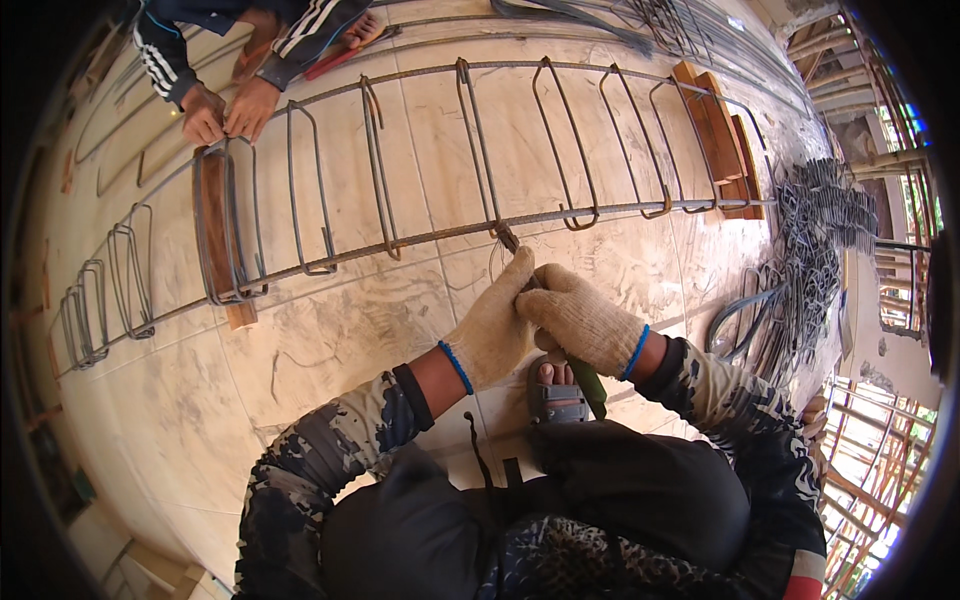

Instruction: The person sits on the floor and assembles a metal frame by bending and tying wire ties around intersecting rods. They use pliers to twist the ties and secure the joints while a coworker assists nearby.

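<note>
My left hand [490,325] and my right hand [588,318], both in cream knit gloves with blue cuffs, meet closed around a pair of pincers. The dark jaws of the pincers [508,238] touch the near long bar of a rebar cage [440,233], where a stirrup [478,140] crosses it. A thin tie wire [491,262] loops beside the jaws. Below my right hand a green handle [588,388] sticks out. The gloves cover the tool's middle, so the exact finger grip is partly hidden.
Wooden blocks [212,235] [715,130] prop the cage above the tiled floor [340,340]. At the upper left, another person's hands [228,113] work at a stirrup corner. Stirrups lie heaped [810,250] at right; long bars [570,20] lie behind. My sandalled foot [558,390] is beneath my hands.
</note>
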### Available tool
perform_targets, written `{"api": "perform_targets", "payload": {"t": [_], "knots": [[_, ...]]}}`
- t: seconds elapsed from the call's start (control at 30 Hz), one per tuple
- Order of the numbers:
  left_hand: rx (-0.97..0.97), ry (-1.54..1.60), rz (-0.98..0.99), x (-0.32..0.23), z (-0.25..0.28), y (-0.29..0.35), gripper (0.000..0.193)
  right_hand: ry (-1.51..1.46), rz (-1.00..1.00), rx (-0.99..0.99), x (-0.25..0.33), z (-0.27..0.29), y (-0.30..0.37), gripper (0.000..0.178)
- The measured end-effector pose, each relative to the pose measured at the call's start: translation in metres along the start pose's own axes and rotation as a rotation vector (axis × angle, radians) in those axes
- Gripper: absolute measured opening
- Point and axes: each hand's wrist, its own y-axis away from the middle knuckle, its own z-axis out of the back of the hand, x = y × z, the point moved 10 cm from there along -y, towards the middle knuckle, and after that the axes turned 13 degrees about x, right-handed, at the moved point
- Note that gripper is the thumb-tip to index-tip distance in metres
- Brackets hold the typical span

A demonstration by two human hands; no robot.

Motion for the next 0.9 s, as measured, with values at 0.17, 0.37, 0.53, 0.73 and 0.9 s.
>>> {"api": "perform_targets", "payload": {"t": [0.17,0.37,0.53,0.73,0.9], "knots": [[-0.068,0.000,-0.100,0.003,0.023,-0.004,0.050,-0.142,-0.044,-0.054,0.009,-0.013,0.017,0.037],[-0.294,-0.050,-0.001,0.001,0.006,0.009,0.061,-0.916,0.124,0.285,-0.036,-0.020,0.022,0.054],[-0.174,-0.112,-0.005,0.011,0.023,0.002,0.062,-1.434,0.350,0.614,-0.080,-0.044,0.003,0.067],[-0.078,-0.116,0.103,0.005,0.031,0.000,0.064,-1.700,0.552,1.208,-0.025,-0.067,-0.006,0.033],[0.000,-0.148,0.280,-0.003,0.053,0.017,0.064,-1.334,0.323,0.734,-0.048,-0.065,-0.010,0.019]]}}
